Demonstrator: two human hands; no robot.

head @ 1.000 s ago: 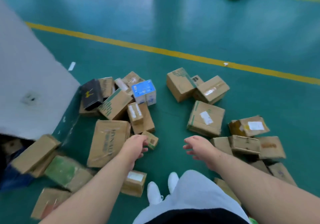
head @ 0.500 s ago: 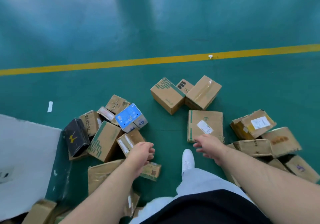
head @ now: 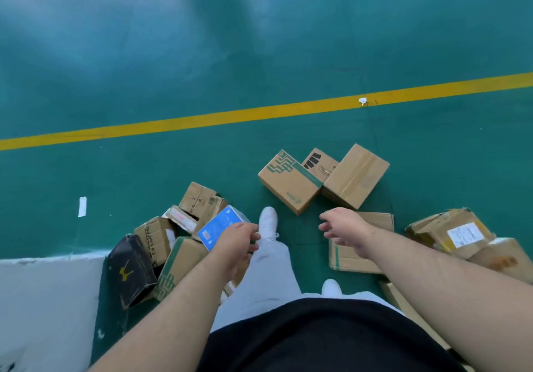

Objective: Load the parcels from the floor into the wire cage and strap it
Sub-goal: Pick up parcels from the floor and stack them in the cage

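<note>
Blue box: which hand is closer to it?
Left. The left hand overlaps the right edge of the blue box; contact unclear. The right hand hangs farther right, past the white shoe.

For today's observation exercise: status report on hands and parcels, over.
Left hand at blue box, grip unclear. Right hand open, empty. Other parcels on floor; nothing blocking reach.

Floor [head: 173, 54] teal-green, yellow line [head: 202, 119] across it beyond the fingers. Blue box [head: 219, 226] at left fingers [head: 252, 234]: blue top, white print. Left of them: black box [head: 129, 270] with yellow mark; striped carton [head: 173, 268], brown with green maze print. Beyond right fingers [head: 327, 232]: maze carton [head: 288, 181], brown, green pattern and stripe; small carton [head: 318, 164], brown, black bars. Shoe [head: 268, 219] white, trousers [head: 268, 270] light grey.
</note>
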